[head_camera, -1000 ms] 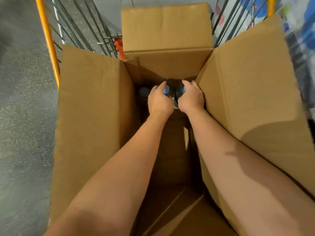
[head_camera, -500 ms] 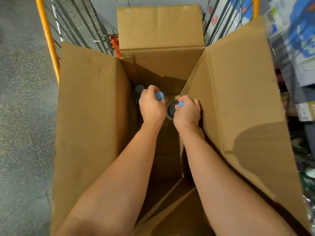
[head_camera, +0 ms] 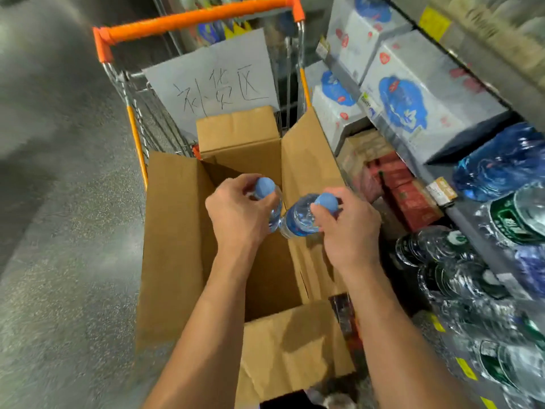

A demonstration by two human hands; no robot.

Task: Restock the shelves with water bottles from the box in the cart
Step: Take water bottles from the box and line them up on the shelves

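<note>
An open cardboard box (head_camera: pixel 174 249) sits in a wire cart with an orange handle (head_camera: pixel 194 20). My left hand (head_camera: pixel 236 214) grips the neck of a clear water bottle with a blue cap (head_camera: pixel 264 186), held above the box opening. My right hand (head_camera: pixel 348 225) grips a second blue-capped water bottle (head_camera: pixel 300 216), tilted with its body pointing left toward the first bottle. Both bottles are lifted clear of the box interior. The inside of the box is mostly hidden by my arms.
Store shelves (head_camera: pixel 472 219) run along the right, holding wrapped packs of water bottles (head_camera: pixel 448 261) and white cartons (head_camera: pixel 413 101). A handwritten paper sign (head_camera: pixel 218 78) hangs in the cart's far end. Grey floor (head_camera: pixel 59 231) lies to the left.
Both hands rose out of the deep box, each pulling up a bottle. The view lifted too, bringing the cart handle, the sign and the shelves into sight.
</note>
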